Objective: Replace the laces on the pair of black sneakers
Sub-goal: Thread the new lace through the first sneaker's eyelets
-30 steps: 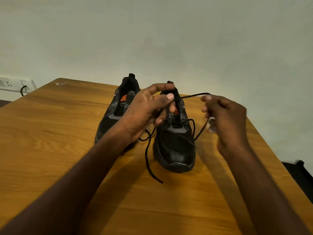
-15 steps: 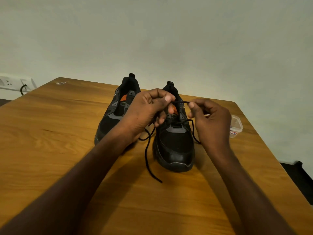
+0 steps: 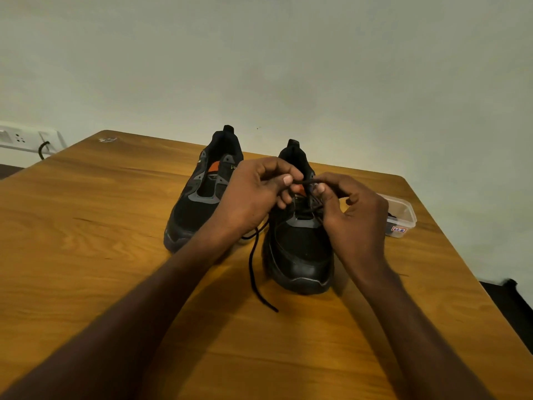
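Note:
Two black sneakers stand side by side on the wooden table (image 3: pixel 86 226), toes toward me. The left sneaker (image 3: pixel 199 203) has no lace in its eyelets. Over the tongue of the right sneaker (image 3: pixel 300 249) both hands meet. My left hand (image 3: pixel 256 192) and my right hand (image 3: pixel 346 209) each pinch the black lace (image 3: pixel 255 272) near the upper eyelets. One loose end of that lace trails down the table to the left of the toe. The eyelets under my fingers are hidden.
A small clear plastic tub (image 3: pixel 402 215) with a label and something dark inside stands at the table's right edge, behind my right hand. A wall socket strip (image 3: pixel 26 138) with a plugged cable sits at the far left. The table's right edge drops off near the tub.
My right hand has moved left from out beside the shoe to the tongue, bringing the lace end with it. The left hand stayed over the shoe. The tub came into sight.

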The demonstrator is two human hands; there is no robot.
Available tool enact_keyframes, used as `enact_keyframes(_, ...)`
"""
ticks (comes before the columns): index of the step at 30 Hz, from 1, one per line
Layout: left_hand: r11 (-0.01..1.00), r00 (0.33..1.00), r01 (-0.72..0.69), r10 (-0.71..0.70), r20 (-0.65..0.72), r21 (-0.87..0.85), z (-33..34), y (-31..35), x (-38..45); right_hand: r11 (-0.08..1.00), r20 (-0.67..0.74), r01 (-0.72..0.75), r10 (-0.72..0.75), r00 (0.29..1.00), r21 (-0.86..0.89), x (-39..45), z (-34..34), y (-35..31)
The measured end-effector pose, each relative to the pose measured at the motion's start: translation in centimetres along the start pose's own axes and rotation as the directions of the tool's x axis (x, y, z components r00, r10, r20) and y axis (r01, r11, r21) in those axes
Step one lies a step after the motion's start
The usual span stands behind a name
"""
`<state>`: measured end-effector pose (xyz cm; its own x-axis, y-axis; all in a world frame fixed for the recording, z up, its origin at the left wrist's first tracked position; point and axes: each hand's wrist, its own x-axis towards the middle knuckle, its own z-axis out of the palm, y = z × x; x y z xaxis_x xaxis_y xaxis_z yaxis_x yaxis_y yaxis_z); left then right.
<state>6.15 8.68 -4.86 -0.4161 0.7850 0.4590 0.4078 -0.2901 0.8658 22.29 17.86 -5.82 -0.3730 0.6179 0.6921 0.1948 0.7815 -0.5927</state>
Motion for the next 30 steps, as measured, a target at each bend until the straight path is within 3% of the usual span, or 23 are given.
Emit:
enact_keyframes(4, 0.996, 0.998, -0.051, 0.053, -0.023, 0.072, 0.2, 0.1, -0.2, 0.999, 0.125, 0.043, -0.046, 0.991, 0.028, -0.1, 0.0, -0.3)
enact_keyframes(9, 0.961, 0.987, -0.139, 0.154, -0.048, 0.240, 0.5, -0.1, -0.4, 1.000, 0.086, 0.021, -0.021, 0.996, 0.001, -0.2, 0.3, -0.4)
enact_keyframes(12, 0.820, 0.973, -0.221, 0.225, 0.057, 0.528, 0.2, -0.4, -0.4, 0.999, 0.048, -0.049, 0.049, 0.998, -0.004, -0.2, 0.1, -0.4)
enact_keyframes(14, 0.752, 0.975, -0.224, 0.178, 0.136, 0.620, 0.2, -0.4, -0.6, 0.995, 0.040, -0.101, 0.101, 0.994, 0.006, -0.2, 0.0, -0.6)
enact_keyframes(20, 0.773, 0.974, -0.215, 0.129, 0.185, 0.597, 0.1, 0.1, -1.0, 0.992, 0.117, -0.060, 0.073, 0.990, -0.114, 0.3, -0.1, -0.4)
enact_keyframes(30, 0.772, 0.973, -0.229, 0.167, 0.159, 0.592, 0.2, 0.0, -0.8, 0.998, 0.107, -0.019, 0.024, 0.994, -0.053, 0.0, 0.1, -1.0)
